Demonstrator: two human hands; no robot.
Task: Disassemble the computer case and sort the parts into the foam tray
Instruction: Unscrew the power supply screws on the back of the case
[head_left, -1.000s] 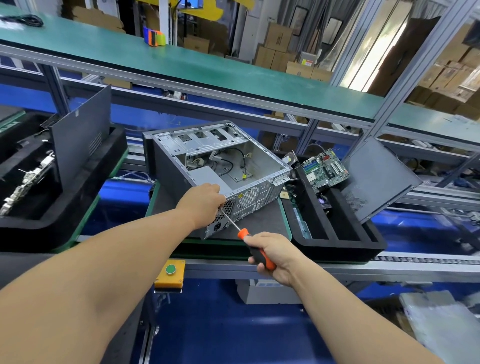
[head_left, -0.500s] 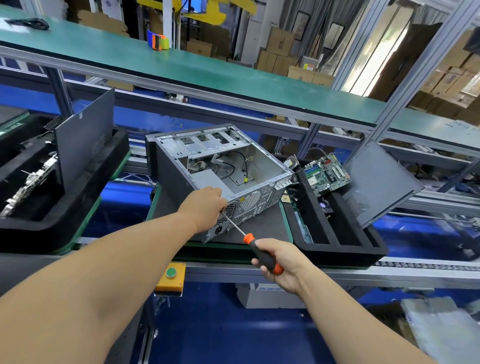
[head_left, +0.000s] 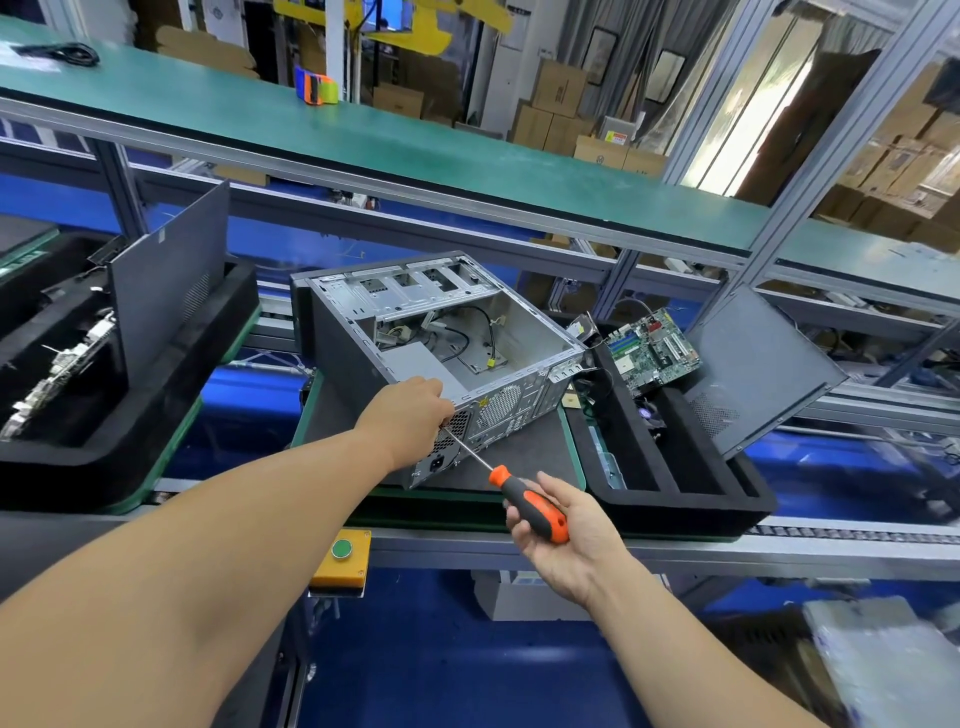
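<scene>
An open grey computer case (head_left: 415, 332) lies on a dark pallet, its rear panel facing me. My left hand (head_left: 410, 410) rests on the near top corner of the rear panel, fingers pinched at the screwdriver's tip. My right hand (head_left: 558, 530) grips the orange-and-black screwdriver (head_left: 524, 501), whose shaft points up-left at the rear panel. To the right stands the black foam tray (head_left: 691, 499), holding a green motherboard (head_left: 649, 348) and a grey side panel (head_left: 758, 369) leaning at its far side.
At the left another black foam tray (head_left: 156, 395) carries an upright side panel (head_left: 171, 291) and a circuit board. A yellow box with a green button (head_left: 341, 558) hangs on the front rail. A green shelf (head_left: 363, 135) runs overhead behind the case.
My right hand with the screwdriver has shifted slightly right and turned on the handle. The left hand stays at the case's rear corner. The view has drifted a little.
</scene>
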